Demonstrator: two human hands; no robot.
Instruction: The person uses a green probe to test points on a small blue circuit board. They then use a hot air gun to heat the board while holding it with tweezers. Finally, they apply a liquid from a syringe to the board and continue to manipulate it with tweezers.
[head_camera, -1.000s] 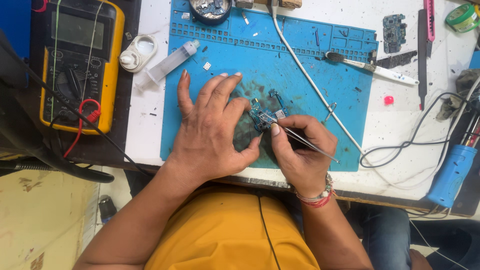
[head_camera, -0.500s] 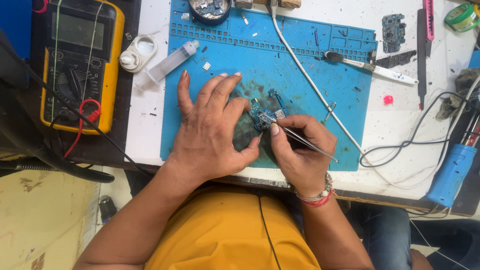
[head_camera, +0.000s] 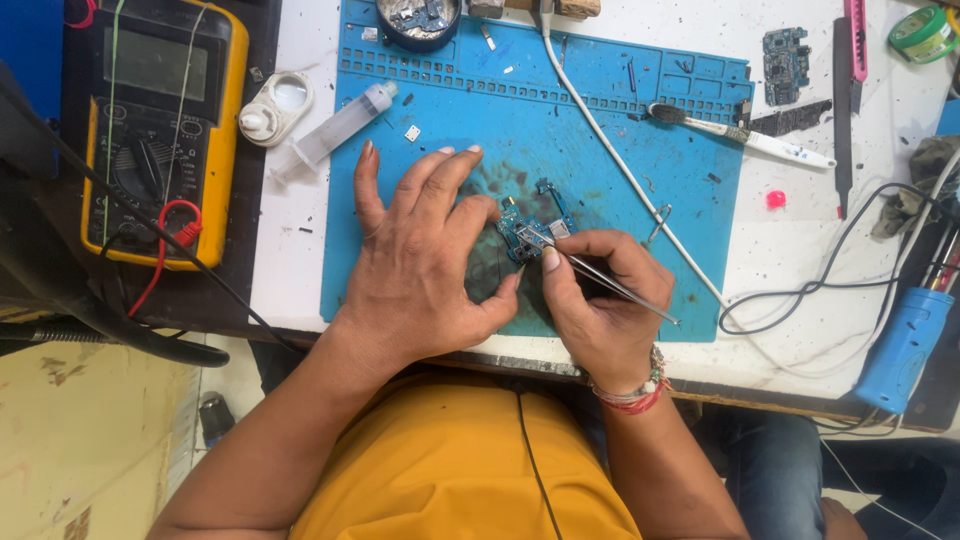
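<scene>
White bench top, blue rubber work mat at centre; bare mat at 3 o'clock of the hands. Small blue circuit board mid-mat. Left hand flat, fingers spread toward 12, pressing beside the board. Right hand pinches thin metal tweezers, tips on board.

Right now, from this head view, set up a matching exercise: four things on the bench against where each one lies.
Things:
1. yellow-cased multimeter
2. clear plastic syringe
3. small pink cap
4. thin metal tweezers

Places:
A. in the right hand
B. across the left edge of the blue work mat
C. on the dark surface, far left
D. on the white tabletop, right of the mat

Pairs: 1-C, 2-B, 3-D, 4-A
</scene>
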